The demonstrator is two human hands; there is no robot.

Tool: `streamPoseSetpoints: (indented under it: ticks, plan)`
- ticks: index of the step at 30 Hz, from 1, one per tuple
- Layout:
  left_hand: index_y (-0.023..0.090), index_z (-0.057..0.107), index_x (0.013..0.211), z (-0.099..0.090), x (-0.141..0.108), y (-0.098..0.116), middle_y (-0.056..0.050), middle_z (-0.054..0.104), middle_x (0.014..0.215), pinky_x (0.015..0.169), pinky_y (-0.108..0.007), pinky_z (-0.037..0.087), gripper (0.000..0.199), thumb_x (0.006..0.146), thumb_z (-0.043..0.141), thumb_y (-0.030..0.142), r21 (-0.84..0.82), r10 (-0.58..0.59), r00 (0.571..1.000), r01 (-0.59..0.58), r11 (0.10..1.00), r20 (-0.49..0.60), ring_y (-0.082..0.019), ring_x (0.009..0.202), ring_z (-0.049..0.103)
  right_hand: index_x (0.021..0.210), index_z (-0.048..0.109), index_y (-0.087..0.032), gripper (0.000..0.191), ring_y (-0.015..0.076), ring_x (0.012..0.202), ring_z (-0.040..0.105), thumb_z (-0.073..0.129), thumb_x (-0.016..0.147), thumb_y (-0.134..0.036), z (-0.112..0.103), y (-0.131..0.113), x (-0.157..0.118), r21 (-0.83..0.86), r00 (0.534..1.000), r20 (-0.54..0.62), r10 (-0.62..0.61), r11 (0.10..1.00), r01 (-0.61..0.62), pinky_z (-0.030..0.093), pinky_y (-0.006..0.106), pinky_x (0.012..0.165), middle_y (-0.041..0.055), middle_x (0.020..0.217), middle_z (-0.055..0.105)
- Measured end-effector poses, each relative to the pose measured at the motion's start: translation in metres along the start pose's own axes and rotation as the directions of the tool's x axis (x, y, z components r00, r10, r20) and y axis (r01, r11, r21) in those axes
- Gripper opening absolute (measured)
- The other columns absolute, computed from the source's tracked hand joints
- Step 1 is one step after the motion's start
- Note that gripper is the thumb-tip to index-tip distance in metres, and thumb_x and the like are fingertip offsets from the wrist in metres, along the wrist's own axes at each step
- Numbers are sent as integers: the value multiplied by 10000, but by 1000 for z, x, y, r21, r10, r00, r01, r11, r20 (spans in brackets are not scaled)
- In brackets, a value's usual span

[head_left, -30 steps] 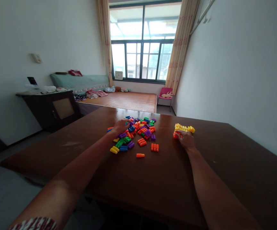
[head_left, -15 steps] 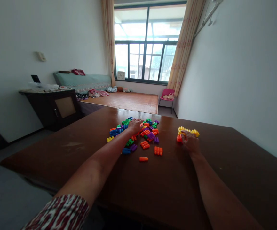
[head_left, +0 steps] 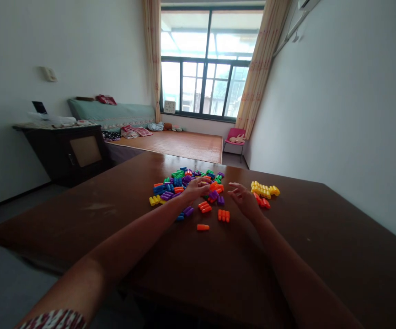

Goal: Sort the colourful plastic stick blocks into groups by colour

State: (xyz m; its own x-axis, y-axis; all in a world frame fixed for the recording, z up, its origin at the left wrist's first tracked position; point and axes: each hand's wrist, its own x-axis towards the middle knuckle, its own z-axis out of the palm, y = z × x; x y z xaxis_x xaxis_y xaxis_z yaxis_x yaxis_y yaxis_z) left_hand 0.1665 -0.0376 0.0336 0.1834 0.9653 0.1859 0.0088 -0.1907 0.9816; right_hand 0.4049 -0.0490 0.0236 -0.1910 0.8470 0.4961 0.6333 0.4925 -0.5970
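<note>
Over the right part of a heap of coloured plastic toy blocks (head_left: 168,195), my left hand (head_left: 197,187) has its fingers closed on an orange block (head_left: 214,187), partly hidden by the fingers. My right hand (head_left: 243,199) hovers just right of the heap, fingers apart and holding nothing. Beyond it stands a joined group of yellow blocks (head_left: 265,189), with a row of orange-red blocks (head_left: 261,201) in front. Nearer to me lie an orange three-part block (head_left: 223,215), another orange block (head_left: 205,207) and a single orange piece (head_left: 203,227).
The dark brown table (head_left: 170,265) has its far edge facing a low bed (head_left: 170,144). A dark cabinet (head_left: 64,146) is at the left and a pink chair (head_left: 235,135) by the window. A white wall (head_left: 338,105) runs along the right.
My right hand has let go of the orange-red blocks beside the yellow group and moved left toward the heap. My left hand has drawn slightly nearer. The view has shifted slightly.
</note>
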Motion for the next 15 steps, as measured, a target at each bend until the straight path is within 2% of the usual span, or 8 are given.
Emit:
streamPoseSetpoints:
  ticks: [2,4,6,8,11,15]
  plan:
    - [133,621,1040,10,-14,-4,-52,695,846,756,-292,529,405,720,789,318,-251,-61,997,72,965,52,-128,724,665,1282,561,-262,498,206,872,651,629,812,-412,15,-15,-4,131,996,90,-24,991,12,543,365,810,68,1087,678]
    - [126,640,1005,18,-24,-5,-50,691,833,749,-276,520,435,671,832,328,-349,-99,990,127,929,96,-120,714,660,1303,541,-271,551,204,898,649,668,782,-399,28,-25,-8,206,993,102,-66,978,44,545,365,818,63,1144,661]
    - [123,657,988,22,-30,-3,-48,690,827,712,-258,506,445,654,840,355,-331,-111,986,147,932,124,-121,713,651,1291,555,-262,530,196,868,647,663,789,-392,33,-29,-10,228,993,75,-89,971,70,541,365,816,62,1115,669]
    - [130,666,999,21,-31,0,-45,692,839,665,-241,483,453,664,825,391,-240,-92,989,117,964,113,-130,727,640,1277,576,-248,492,186,818,643,640,811,-393,31,-25,-7,228,995,55,-84,971,69,540,353,790,55,1010,686]
    - [144,667,1019,14,-28,4,-50,698,898,628,-234,461,436,715,763,441,-97,-32,998,37,995,57,-144,759,630,1284,581,-231,495,185,777,633,618,823,-407,7,2,1,184,1000,-16,-14,983,17,543,348,748,61,956,684]
    - [140,664,1017,0,-23,2,-57,690,930,622,-235,460,388,750,699,419,27,27,1000,-27,999,5,-147,774,618,1236,616,-201,472,211,863,622,571,816,-413,-48,73,3,34,964,-245,104,995,-98,530,409,831,123,1175,631]
